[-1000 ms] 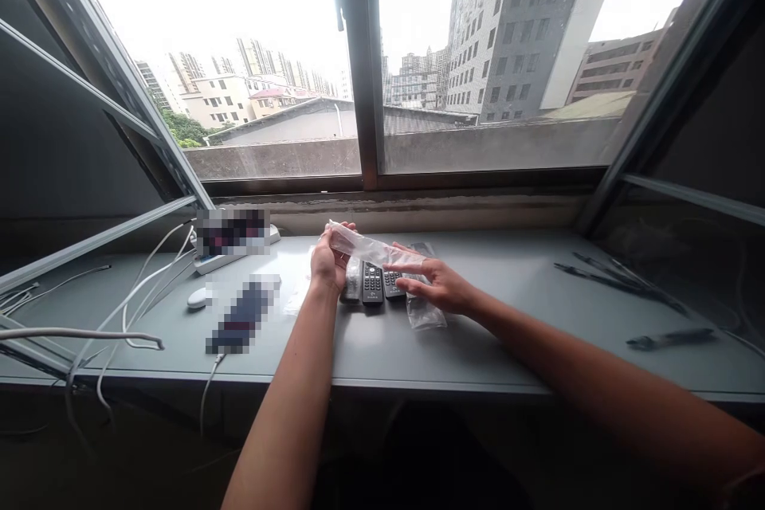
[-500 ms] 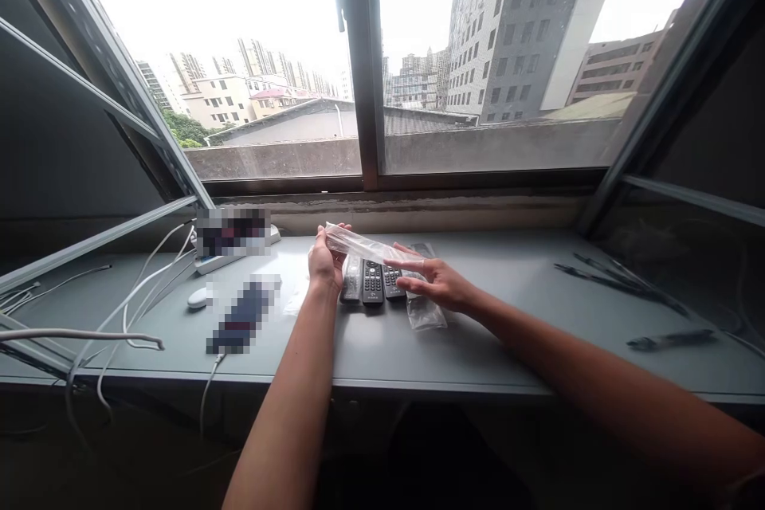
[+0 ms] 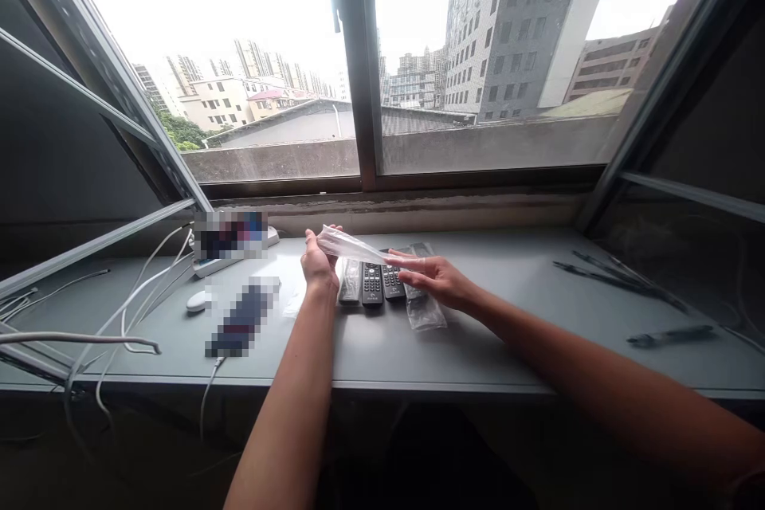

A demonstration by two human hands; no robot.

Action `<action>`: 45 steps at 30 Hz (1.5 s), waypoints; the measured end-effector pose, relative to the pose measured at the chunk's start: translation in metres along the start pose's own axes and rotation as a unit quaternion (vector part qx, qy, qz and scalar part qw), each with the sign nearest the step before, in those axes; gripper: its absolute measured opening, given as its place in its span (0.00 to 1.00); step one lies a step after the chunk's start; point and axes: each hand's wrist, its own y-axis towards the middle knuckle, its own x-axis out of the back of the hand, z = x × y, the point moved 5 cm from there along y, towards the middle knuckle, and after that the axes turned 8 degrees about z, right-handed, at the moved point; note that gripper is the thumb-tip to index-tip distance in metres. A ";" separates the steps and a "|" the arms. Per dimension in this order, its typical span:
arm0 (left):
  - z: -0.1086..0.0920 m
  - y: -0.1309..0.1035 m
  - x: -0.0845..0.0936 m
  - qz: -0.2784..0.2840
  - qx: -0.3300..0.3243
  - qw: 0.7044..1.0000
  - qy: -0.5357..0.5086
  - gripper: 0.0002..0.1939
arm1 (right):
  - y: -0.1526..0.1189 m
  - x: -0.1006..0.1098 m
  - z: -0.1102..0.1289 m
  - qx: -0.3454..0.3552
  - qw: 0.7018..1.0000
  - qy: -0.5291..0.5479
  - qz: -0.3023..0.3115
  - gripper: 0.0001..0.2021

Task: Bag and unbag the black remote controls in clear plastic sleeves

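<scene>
A clear plastic bag [image 3: 355,247] is stretched between my hands above the desk. My left hand [image 3: 321,261] is closed around its far left end. At the bag's other end is my right hand [image 3: 439,280], its fingers long and the film lying along the index finger; whether that finger is inside the bag, I cannot tell. Under the bag lie a bagged remote control [image 3: 350,287], a bare black remote control [image 3: 372,285] and another black remote control [image 3: 393,284], partly hidden by my right fingers. A further clear bag [image 3: 427,315] with something dark in it lies under my right hand.
On the left of the grey desk [image 3: 478,358] are a blurred-out phone-like thing [image 3: 242,319], a white mouse-like object [image 3: 196,301], a power strip [image 3: 272,237] and white cables [image 3: 128,303]. Dark cables [image 3: 621,283] lie on the right. Metal shelf posts and a window stand behind.
The bag is drawn tighter and narrower between my hands. My left hand has shifted slightly left, while the right has hardly moved.
</scene>
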 end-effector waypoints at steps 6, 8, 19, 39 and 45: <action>0.005 -0.003 -0.010 0.113 0.062 0.992 0.017 0.40 | -0.001 -0.001 -0.003 -0.002 0.993 0.114 -0.001 0.29; 0.010 -0.010 -0.021 0.192 0.085 0.977 0.047 0.37 | 0.001 -0.004 -0.005 0.014 0.985 0.170 0.000 0.29; 0.020 -0.039 -0.040 0.384 0.133 0.908 0.100 0.19 | 0.001 -0.024 0.006 -0.003 0.934 0.344 0.098 0.34; 0.011 -0.004 -0.005 0.012 0.118 0.990 -0.071 0.10 | 0.000 -0.019 -0.029 0.119 0.919 -0.368 0.074 0.21; 0.015 -0.011 -0.017 0.088 0.146 0.985 -0.021 0.15 | 0.000 -0.015 -0.007 0.168 0.941 -0.294 0.014 0.13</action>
